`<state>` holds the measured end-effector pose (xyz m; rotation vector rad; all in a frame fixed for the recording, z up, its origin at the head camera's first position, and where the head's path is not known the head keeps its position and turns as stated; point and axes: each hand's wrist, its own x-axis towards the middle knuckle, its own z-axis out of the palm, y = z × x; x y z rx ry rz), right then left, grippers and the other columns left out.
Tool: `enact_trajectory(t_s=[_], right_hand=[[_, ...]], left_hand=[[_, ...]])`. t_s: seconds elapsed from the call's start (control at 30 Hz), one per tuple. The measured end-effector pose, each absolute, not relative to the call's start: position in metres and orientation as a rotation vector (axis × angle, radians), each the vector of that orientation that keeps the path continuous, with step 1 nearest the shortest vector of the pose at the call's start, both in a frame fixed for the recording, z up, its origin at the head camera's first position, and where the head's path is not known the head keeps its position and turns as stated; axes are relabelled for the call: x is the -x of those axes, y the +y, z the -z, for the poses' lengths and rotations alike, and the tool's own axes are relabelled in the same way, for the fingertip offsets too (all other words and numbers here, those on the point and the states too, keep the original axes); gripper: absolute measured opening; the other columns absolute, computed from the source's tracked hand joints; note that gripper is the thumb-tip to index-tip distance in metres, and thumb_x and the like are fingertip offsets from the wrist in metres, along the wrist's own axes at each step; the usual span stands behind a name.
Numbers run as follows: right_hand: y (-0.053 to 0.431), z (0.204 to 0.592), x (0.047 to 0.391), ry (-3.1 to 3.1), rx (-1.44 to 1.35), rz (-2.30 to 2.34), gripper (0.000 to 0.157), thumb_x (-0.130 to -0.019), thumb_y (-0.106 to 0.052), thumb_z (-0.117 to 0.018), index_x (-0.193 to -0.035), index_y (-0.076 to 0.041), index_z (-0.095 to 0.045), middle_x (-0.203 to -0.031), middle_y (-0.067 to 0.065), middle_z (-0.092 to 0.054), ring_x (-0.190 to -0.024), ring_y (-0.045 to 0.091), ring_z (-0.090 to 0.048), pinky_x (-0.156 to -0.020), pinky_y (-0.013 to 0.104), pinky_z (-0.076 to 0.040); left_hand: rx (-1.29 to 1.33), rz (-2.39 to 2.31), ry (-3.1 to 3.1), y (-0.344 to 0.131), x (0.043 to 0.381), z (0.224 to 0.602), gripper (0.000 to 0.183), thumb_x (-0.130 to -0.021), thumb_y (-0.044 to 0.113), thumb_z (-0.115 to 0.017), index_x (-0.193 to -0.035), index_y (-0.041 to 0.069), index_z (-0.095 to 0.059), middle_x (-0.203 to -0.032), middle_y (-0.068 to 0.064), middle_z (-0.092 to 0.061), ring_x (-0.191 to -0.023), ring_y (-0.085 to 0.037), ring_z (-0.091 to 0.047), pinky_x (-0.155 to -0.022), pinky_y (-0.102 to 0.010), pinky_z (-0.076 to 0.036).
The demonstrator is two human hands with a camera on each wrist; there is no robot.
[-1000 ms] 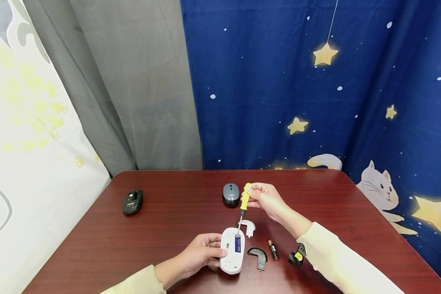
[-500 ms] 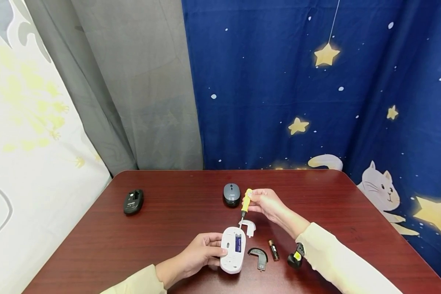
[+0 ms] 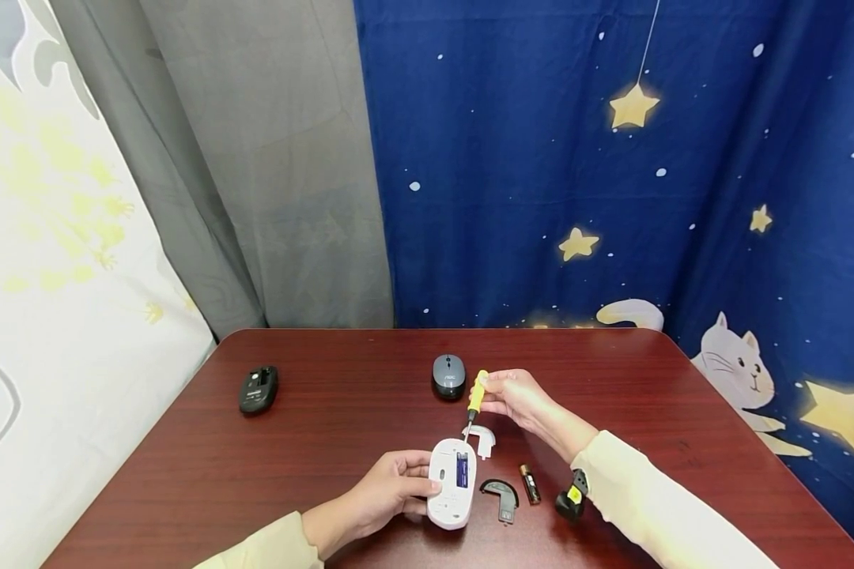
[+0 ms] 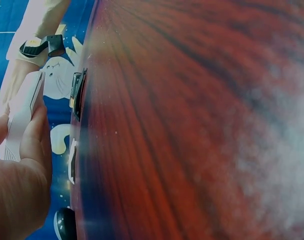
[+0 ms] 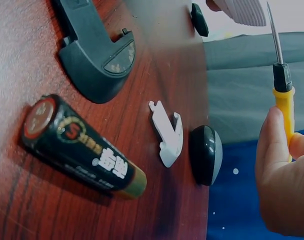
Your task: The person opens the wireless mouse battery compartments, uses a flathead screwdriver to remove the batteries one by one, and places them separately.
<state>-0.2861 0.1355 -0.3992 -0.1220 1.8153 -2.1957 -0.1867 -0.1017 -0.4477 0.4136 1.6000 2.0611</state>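
My left hand (image 3: 397, 488) grips a white computer mouse (image 3: 450, 506) by its left side, underside up, with its battery bay uncovered. A blue battery (image 3: 462, 469) lies in that bay. In the left wrist view the same mouse (image 4: 23, 117) is seen edge-on, held off the table. My right hand (image 3: 515, 395) pinches the yellow handle of a screwdriver (image 3: 478, 395). The shaft points down, its tip at the far end of the white mouse. In the right wrist view the screwdriver (image 5: 284, 107) stands beside the mouse's ridged edge.
A white battery cover (image 3: 485, 446) lies just beyond the held mouse. To its right are a black cover (image 3: 501, 499) and a black-and-gold battery (image 3: 530, 484). A grey mouse (image 3: 448, 377) stands farther back, and a black mouse (image 3: 258, 390) lies upturned at the left.
The screwdriver and my right hand have come down slightly toward me. Its tip has shifted from the battery's end to the far edge of the white mouse. My left hand stays put.
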Motion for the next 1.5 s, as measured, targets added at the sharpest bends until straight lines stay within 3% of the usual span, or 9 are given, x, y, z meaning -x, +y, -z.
enact_trajectory(t_s=[0.47,0.67,1.2,1.5], right_hand=[[0.134,0.401,0.287,1.817,0.081,2.19,0.025,-0.099,0.003,-0.046,-0.115,0.022,-0.047,-0.085,0.014,-0.067,-0.078,0.019,-0.068,-0.075,0.03,-0.057],[0.135,0.395,0.283,1.913,0.065,2.247,0.02,-0.099,0.001,-0.05,-0.111,0.017,-0.053,-0.092,0.017,-0.068,-0.082,0.02,-0.068,-0.074,0.032,-0.058],[0.137,0.366,0.257,2.124,0.61,2.296,0.019,-0.095,-0.001,-0.058,-0.109,0.012,-0.055,-0.094,0.014,-0.069,-0.085,0.021,-0.069,-0.075,0.039,-0.058],[0.138,0.374,0.266,2.044,0.314,2.306,0.017,-0.096,0.002,-0.054,-0.107,0.014,-0.055,-0.088,0.011,-0.069,-0.082,0.02,-0.07,-0.076,0.038,-0.057]], left_hand=[[-0.411,-2.073,1.591,-0.102,0.188,0.446,0.042,-0.086,-0.005,-0.061,-0.126,-0.014,-0.051,-0.1,-0.011,-0.068,-0.084,-0.018,-0.067,-0.068,-0.03,-0.058],[-0.389,-2.069,1.576,-0.103,0.188,0.447,0.039,-0.087,-0.005,-0.06,-0.124,-0.015,-0.051,-0.098,-0.01,-0.068,-0.083,-0.018,-0.067,-0.068,-0.03,-0.058],[-0.35,-2.07,1.643,-0.102,0.189,0.443,0.039,-0.087,-0.003,-0.061,-0.122,-0.015,-0.051,-0.096,-0.01,-0.067,-0.082,-0.018,-0.067,-0.07,-0.033,-0.058],[-0.343,-2.081,1.653,-0.1,0.187,0.445,0.04,-0.086,-0.003,-0.062,-0.123,-0.015,-0.05,-0.096,-0.01,-0.066,-0.082,-0.019,-0.068,-0.069,-0.032,-0.058]])
